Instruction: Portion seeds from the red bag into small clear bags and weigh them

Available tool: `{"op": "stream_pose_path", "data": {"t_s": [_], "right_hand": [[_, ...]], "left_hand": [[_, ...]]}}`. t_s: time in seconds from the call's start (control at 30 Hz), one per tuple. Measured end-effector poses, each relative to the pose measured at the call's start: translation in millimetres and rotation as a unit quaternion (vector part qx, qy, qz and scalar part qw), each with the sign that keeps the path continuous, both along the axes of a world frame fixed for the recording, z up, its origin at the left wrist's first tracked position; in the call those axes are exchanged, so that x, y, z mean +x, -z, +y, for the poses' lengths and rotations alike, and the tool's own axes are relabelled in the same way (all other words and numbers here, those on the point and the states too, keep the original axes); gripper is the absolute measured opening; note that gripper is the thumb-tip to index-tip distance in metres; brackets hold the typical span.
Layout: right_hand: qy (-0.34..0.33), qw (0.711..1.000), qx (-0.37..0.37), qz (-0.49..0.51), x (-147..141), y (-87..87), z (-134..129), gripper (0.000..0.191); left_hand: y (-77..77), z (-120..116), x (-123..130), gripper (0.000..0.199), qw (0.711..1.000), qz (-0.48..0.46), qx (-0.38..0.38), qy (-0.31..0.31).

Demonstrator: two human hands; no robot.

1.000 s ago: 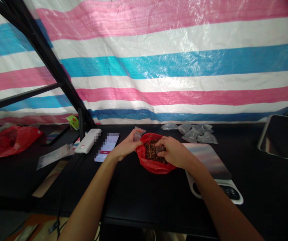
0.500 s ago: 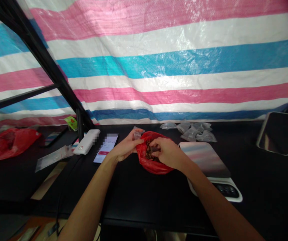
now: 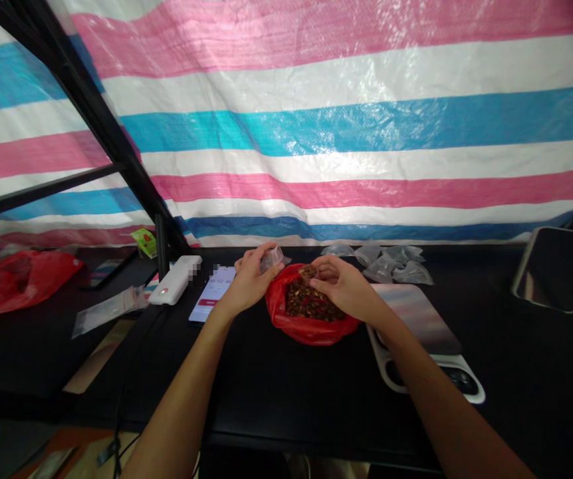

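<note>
A red plastic bag (image 3: 311,332) lies on the black tabletop with its mouth spread open, full of small brown seed-like pieces (image 3: 311,299). My left hand (image 3: 252,278) is at the bag's upper left, its fingers closed on a small clear plastic bag (image 3: 272,258). Over the far side of the red bag, my right hand (image 3: 339,283) pinches what looks like a small clear cup (image 3: 309,271) holding some of the brown pieces. The fingers partly hide the cup.
A flat device with a shiny plate (image 3: 416,318) and white rim is to the right. Behind it lie several small filled clear bags (image 3: 391,263). A lit phone (image 3: 213,293) and a white power bank (image 3: 175,279) are on the left; a screen (image 3: 558,269) stands far right.
My right hand has lifted out of the brown pieces toward the far rim, bringing up the clear cup. My left hand has moved slightly up, still with the small clear bag.
</note>
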State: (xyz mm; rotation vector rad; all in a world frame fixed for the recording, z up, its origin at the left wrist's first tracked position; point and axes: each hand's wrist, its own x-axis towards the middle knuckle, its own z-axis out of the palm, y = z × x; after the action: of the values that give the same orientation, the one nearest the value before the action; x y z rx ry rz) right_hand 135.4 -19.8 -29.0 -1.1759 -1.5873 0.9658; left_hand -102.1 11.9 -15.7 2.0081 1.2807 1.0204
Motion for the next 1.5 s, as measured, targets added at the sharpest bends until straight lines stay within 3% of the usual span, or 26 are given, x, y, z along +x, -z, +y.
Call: {"op": "stream_pose_path", "data": {"t_s": [0.17,0.27,0.4,0.67,0.83,1.03,1.17,1.27,1.5], "right_hand": [[0.001,0.997,0.047,0.063,-0.1,-6.6,0.7,0.032],[-0.007,0.997,0.081,0.017,-5.2,-13.1,-4.2,0.029],[0.031,0.987,0.147,-0.056,-9.9,-14.6,-7.8,0.030],[-0.026,0.960,0.258,-0.102,-9.2,-18.9,-11.5,0.031],[0.032,0.963,0.232,-0.133,-9.8,-21.6,-13.5,0.024],[-0.035,0.954,0.267,-0.133,-11.8,-22.8,-17.0,0.036],[0.018,0.958,0.227,-0.172,-9.9,-22.4,-17.6,0.029],[0.035,0.960,0.232,-0.154,-9.1,-22.4,-16.2,0.025],[-0.023,0.958,0.270,-0.093,-11.9,-27.0,-17.9,0.032]], "left_hand": [[-5.8,-8.6,10.6,0.044,0.995,0.036,0.076,0.057],[-4.8,-11.6,18.9,0.044,0.993,0.038,0.073,0.088],[1.2,-11.0,24.3,0.054,0.991,0.013,0.044,0.124],[4.3,-11.2,25.5,0.045,0.995,0.020,0.030,0.097],[2.5,-12.4,28.1,0.051,0.993,-0.039,0.016,0.111],[4.2,-13.4,30.0,0.053,0.982,-0.096,-0.042,0.157],[3.0,-15.7,31.7,0.047,0.976,-0.094,-0.073,0.183],[0.3,-17.1,33.7,0.048,0.976,-0.114,-0.076,0.171],[-11.1,-21.7,34.0,0.046,0.983,-0.125,-0.020,0.132]]}}
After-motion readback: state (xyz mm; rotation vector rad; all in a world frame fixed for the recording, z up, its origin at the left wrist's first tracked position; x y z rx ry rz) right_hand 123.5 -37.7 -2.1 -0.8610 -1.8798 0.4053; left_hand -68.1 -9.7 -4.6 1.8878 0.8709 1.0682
